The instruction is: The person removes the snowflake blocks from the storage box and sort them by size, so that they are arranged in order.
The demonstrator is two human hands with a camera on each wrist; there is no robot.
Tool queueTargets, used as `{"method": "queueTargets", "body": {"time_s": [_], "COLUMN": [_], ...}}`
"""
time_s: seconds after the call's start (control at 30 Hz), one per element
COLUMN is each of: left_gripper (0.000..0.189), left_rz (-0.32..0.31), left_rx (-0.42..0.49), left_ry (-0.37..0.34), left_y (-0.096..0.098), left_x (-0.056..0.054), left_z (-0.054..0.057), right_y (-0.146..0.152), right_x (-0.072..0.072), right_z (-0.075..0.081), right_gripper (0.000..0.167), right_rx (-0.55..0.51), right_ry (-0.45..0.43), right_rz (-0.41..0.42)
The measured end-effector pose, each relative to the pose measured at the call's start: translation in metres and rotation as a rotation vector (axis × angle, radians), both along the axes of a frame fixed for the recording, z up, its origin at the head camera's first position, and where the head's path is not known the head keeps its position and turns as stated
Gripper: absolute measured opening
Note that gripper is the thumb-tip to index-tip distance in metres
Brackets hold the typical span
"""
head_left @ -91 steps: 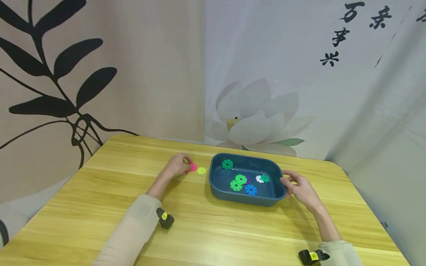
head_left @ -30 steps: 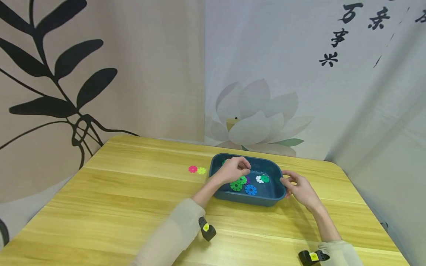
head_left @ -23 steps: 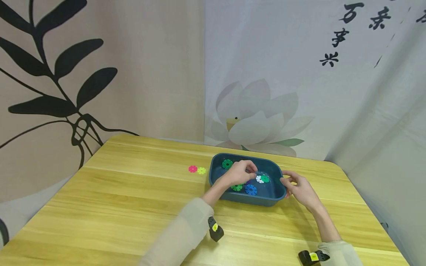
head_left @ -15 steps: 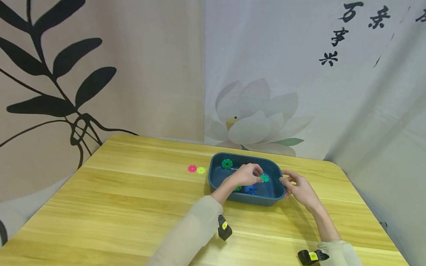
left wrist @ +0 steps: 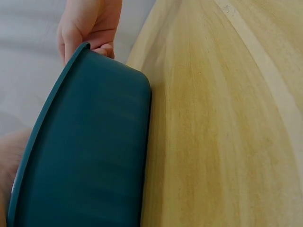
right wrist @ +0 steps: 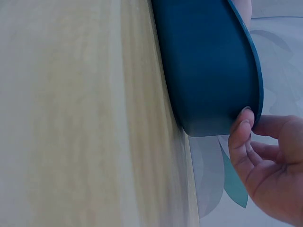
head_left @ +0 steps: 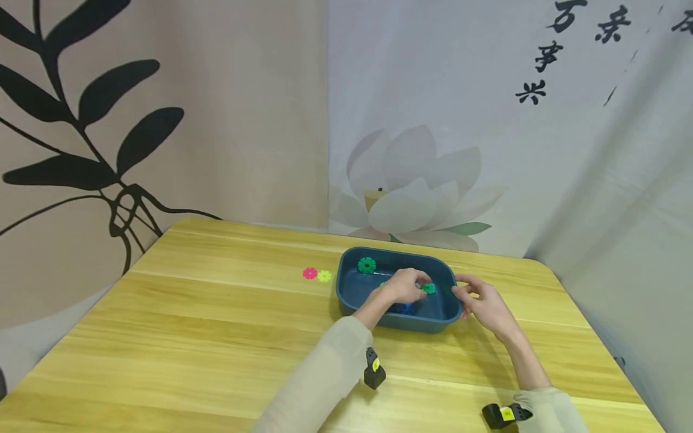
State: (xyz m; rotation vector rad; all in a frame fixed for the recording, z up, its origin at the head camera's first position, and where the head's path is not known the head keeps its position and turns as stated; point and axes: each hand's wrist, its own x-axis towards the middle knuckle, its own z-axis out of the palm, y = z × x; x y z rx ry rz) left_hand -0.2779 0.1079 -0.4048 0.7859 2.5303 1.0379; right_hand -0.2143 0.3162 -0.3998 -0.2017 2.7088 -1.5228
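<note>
Toward the far side of the wooden table (head_left: pixel 216 337), a dark blue tub (head_left: pixel 414 325) stands between the person's two hands; its floor is partly masked from me by the left hand (head_left: pixel 402 287), which reaches over the near wall. Its fingertips lie at a green disc (head_left: pixel 428 288), though I cannot tell from my feeds whether they pinch it or anything else; a blue disc (head_left: pixel 403 309) shows only in part below the hand, and a light green sliver (head_left: pixel 383 283) beside it is too small for me to make out. In the left wrist view the tub's outer wall conceals its contents, and a blurred strip of hand is cut off at the left edge; the right wrist view likewise gives me only the outside.

Within the tub, a second green disc (head_left: pixel 366 265) lies by the far left corner, unobstructed and apart from the fingers; the right hand (head_left: pixel 484 304) grips the rim at the right end, digits on either side of it. Outside, left of the tub, a pink disc (head_left: pixel 310 273) and a yellow disc (head_left: pixel 324 276) lie side by side on the table; behind, the black plant print (head_left: pixel 150 138) runs out of my head view at left.
</note>
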Motion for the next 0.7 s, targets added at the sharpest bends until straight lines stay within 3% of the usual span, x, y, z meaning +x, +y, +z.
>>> {"method": "queueTargets", "body": {"time_s": [0.27,0.53,0.7], "left_gripper": [0.026,0.016,0.025], "left_rz": [0.041,0.11,0.13], "left_rx": [-0.028,-0.112,-0.158], "left_ry": [0.013,-0.001,0.024], "left_y": [0.0006,0.0021,0.0038], "left_x": [-0.0013,0.0003,-0.0013], "left_z": [-0.0045,-0.0047,-0.0058], "right_y": [0.0008,0.0009,0.0009], "right_x": [-0.001,-0.0018,-0.0023], "right_z": [-0.0011,-0.0023,-0.0026], "right_gripper": [0.047,0.046,0.046], "right_rx": [0.01,0.018,0.021], "right_ry": [0.013,0.021,0.03], "right_rz": [-0.009,-0.008,-0.004]}}
